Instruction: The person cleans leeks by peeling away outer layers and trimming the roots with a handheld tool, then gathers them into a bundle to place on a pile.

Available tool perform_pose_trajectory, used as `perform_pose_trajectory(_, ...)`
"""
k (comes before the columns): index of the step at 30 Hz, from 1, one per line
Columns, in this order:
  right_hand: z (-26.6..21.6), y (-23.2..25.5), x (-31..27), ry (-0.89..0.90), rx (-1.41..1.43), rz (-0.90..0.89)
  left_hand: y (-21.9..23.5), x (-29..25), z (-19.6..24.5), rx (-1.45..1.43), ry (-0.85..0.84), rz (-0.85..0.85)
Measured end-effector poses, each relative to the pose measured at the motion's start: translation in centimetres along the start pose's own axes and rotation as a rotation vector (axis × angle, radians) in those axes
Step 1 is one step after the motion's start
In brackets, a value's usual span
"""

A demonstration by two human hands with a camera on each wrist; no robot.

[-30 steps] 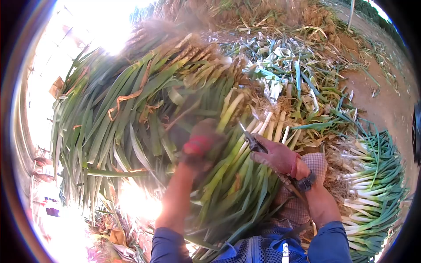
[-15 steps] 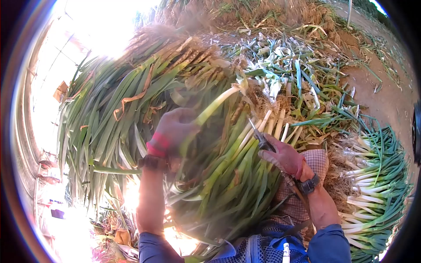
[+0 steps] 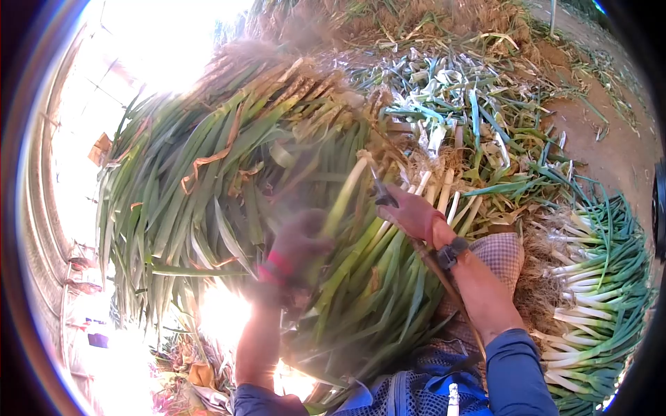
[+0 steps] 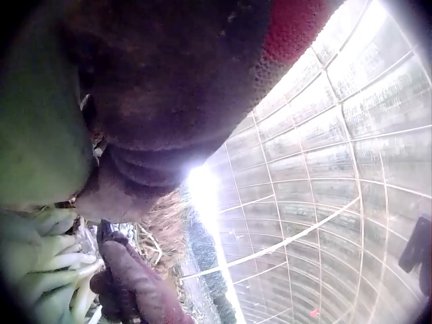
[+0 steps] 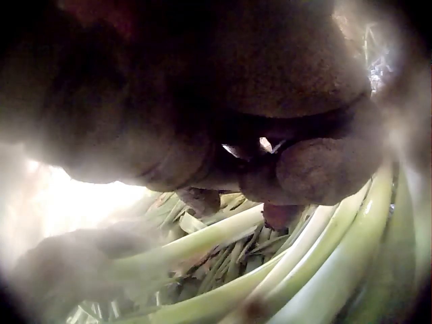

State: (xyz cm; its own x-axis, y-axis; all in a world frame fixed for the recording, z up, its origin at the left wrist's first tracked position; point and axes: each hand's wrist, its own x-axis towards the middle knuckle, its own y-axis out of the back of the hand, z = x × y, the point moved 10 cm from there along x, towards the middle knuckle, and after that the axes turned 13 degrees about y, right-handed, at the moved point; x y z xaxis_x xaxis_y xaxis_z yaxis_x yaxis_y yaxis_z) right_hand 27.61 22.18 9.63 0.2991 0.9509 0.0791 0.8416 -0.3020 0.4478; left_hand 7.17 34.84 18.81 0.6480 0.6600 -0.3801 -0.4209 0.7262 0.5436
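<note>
In the head view my gloved left hand (image 3: 300,239), blurred, grips a long green onion (image 3: 347,184) by its green part, with the pale root end pointing up and to the right. My gloved right hand (image 3: 414,213) holds an air blow gun (image 3: 386,197), its thin nozzle right at that root end. From the gun a brown hose (image 3: 444,276) runs down along my forearm. Beneath both hands lies a bunch of green onions (image 3: 388,270). The right wrist view shows the curled right fingers (image 5: 324,169) above pale stalks (image 5: 317,256).
A big heap of unpeeled green onions (image 3: 201,159) fills the left. Stripped leaf scraps (image 3: 444,87) lie beyond my hands. At the right stands a row of white-stemmed green onions (image 3: 583,298), beside a checkered cloth (image 3: 503,260). A ribbed greenhouse wall (image 4: 310,182) curves overhead.
The left hand swung left and up with the onion, then came back down and right. The right hand with the air blow gun has moved up and left to the onion's root end.
</note>
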Motion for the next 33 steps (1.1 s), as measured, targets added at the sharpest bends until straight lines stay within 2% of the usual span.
perform_pose_trajectory(2, 0.7, -0.7, 1.1, 0.022, 0.003, 0.024, -0.3, 0.5, -1.4, -0.003, -0.021, 0.004)
perform_pose_trajectory(4, 1.3, -1.0, 1.7, 0.040, 0.007, 0.045, -0.7, -0.1, -1.0, -0.008, -0.037, 0.004)
perform_pose_trajectory(6, 2.8, -1.4, 2.4, -0.037, -0.070, 0.012, -1.5, -0.8, -1.4, -0.114, 0.060, -0.054)
perform_pose_trajectory(10, 3.1, -1.7, 2.2, -0.010, 0.031, 0.031, -1.4, -0.7, -2.5, -0.118, 0.119, -0.059)
perform_pose_trajectory(12, 3.2, -1.1, 1.2, -0.056, 0.041, 0.049, -2.3, 0.1, -4.1, -0.040, 0.254, -0.164)
perform_pose_trajectory(13, 3.7, -1.1, 1.1, -0.057, 0.040, 0.051, -2.2, 0.2, -4.0, -0.040, 0.252, -0.166)
perform_pose_trajectory(16, 4.2, -1.4, 0.0, -0.018, 0.070, 0.005, -2.6, 0.1, -3.9, 0.008, 0.247, -0.167)
perform_pose_trajectory(18, 3.4, -1.3, -1.3, 0.038, 0.058, -0.014, -1.2, 0.2, -3.9, 0.026, 0.168, -0.029)
perform_pose_trajectory(19, 2.6, -0.9, -2.0, 0.059, 0.049, -0.008, -0.9, -0.4, -2.5, 0.025, 0.171, -0.026)
perform_pose_trajectory(21, 1.4, -0.3, -3.4, 0.049, 0.066, -0.056, -0.5, -2.2, -0.1, -0.220, 0.289, -0.102)
perform_pose_trajectory(22, 1.3, -0.5, -4.1, 0.038, 0.081, -0.098, -0.3, -3.4, 1.6, -0.221, 0.292, -0.104)
perform_pose_trajectory(24, 2.5, 0.1, -5.7, 0.042, 0.085, -0.071, 0.2, -5.0, 4.4, -0.491, 0.267, -0.122)
perform_pose_trajectory(25, 3.3, 0.9, -6.7, 0.018, 0.075, -0.033, 1.1, -4.0, 5.0, -0.451, 0.149, -0.108)
perform_pose_trajectory(26, 3.9, 1.4, -7.2, -0.004, 0.063, 0.006, 1.4, -3.4, 4.7, -0.453, 0.154, -0.109)
perform_pose_trajectory(27, 2.3, 2.7, -8.5, -0.140, 0.060, -0.032, 2.0, -3.4, 6.0, -0.429, 0.103, -0.078)
perform_pose_trajectory(28, 2.9, 2.8, -9.1, -0.143, 0.059, -0.033, 2.5, -3.6, 7.9, -0.404, 0.052, -0.048)
perform_pose_trajectory(29, 3.6, 3.3, -10.0, -0.106, 0.039, 0.002, 2.5, -4.0, 9.2, -0.434, 0.072, 0.021)
perform_pose_trajectory(30, 3.8, 3.6, -10.8, -0.072, 0.020, 0.035, 2.6, -3.3, 9.5, -0.435, 0.074, 0.016)
perform_pose_trajectory(32, 2.3, 4.3, -12.4, -0.077, 0.022, 0.035, 2.7, -1.7, 10.9, -0.438, -0.027, -0.049)
perform_pose_trajectory(33, 1.8, 4.8, -13.1, -0.107, 0.063, 0.062, 1.7, -0.9, 11.1, -0.557, -0.101, -0.092)
